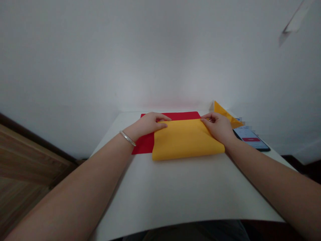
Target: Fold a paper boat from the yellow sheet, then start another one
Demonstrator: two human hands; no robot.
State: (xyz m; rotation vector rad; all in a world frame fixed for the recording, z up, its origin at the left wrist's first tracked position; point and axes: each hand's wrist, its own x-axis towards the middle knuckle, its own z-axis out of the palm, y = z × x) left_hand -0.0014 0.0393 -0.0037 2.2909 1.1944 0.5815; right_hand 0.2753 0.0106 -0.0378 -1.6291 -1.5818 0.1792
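Observation:
A yellow sheet (184, 139), paper or felt, is bent over on itself, its rounded fold facing me. Beneath it lies a flat red sheet (142, 144), showing at the left and along the back. My left hand (150, 123) pinches the far left edge of the yellow sheet between thumb and fingers. At the far right corner, my right hand (218, 125) grips the same edge with thumb and fingertips. A silver bangle (127, 138) circles my left wrist.
A folded yellow piece with a pointed top (225, 115) stands behind my right hand. Near it, a phone (253, 139) with a lit screen lies on the white table (175, 190). A white wall (160, 57) rises behind; wooden furniture (30, 160) stands at left.

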